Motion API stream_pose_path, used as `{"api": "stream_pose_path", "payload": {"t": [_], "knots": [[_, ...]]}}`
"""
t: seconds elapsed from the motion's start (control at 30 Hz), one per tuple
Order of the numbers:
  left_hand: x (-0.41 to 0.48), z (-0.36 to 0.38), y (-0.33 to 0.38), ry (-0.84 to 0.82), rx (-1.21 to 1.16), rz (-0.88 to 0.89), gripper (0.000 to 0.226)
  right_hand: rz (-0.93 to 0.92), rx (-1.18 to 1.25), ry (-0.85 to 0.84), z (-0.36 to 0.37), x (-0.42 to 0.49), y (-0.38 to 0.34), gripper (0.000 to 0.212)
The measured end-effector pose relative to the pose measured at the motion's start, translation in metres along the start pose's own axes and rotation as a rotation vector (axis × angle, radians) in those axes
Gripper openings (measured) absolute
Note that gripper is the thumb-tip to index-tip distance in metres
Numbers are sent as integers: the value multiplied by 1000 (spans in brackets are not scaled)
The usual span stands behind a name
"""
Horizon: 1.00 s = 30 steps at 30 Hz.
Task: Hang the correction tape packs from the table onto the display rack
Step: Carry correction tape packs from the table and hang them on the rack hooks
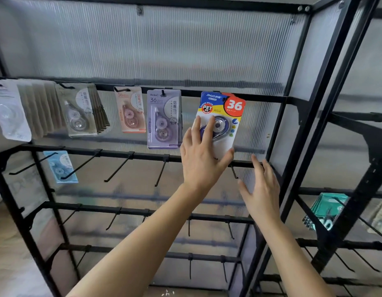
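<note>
Correction tape packs (78,110) hang along the upper bar of the black display rack (260,97). Left hand (201,159) lays straight, spread fingers on the JINUO pack (223,110), printed "36" and "SUPER VALUE PET", its top at that bar. Right hand (261,189) hovers slack, holding nothing. Beside it, the purple pack (164,118) reads "36".

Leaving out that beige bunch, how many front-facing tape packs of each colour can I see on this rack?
White pack: 1
Pink pack: 1
Lilac pack: 1
Blue-and-yellow pack: 1
Light blue pack: 1
Total: 5
</note>
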<state>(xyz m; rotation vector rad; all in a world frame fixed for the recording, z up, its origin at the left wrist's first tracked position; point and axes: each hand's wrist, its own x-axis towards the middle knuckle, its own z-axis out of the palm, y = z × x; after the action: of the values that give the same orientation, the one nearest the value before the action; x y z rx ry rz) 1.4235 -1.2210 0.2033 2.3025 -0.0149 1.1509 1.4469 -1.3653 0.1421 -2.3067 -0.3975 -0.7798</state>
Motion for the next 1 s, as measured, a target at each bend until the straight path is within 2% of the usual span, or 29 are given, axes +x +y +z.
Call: {"api": "stream_pose_path", "payload": {"t": [0.17,0.37,0.63,0.8,1.0], "knots": [[8,11,-7,-56,45,-48,82,-5,-9,-12,-2,3,3,69],[28,32,-16,-186,178,-104,96,-14,-26,-39,1,8,4,70],[28,45,-19,-223,186,-132,106,-15,-25,-63,6,10,-1,70],[-8,23,-45,-186,186,-28,84,-46,-1,-128,21,-1,-17,70],[-58,-24,-94,-253,409,21,79,-99,111,-149,48,-32,-53,70]]}}
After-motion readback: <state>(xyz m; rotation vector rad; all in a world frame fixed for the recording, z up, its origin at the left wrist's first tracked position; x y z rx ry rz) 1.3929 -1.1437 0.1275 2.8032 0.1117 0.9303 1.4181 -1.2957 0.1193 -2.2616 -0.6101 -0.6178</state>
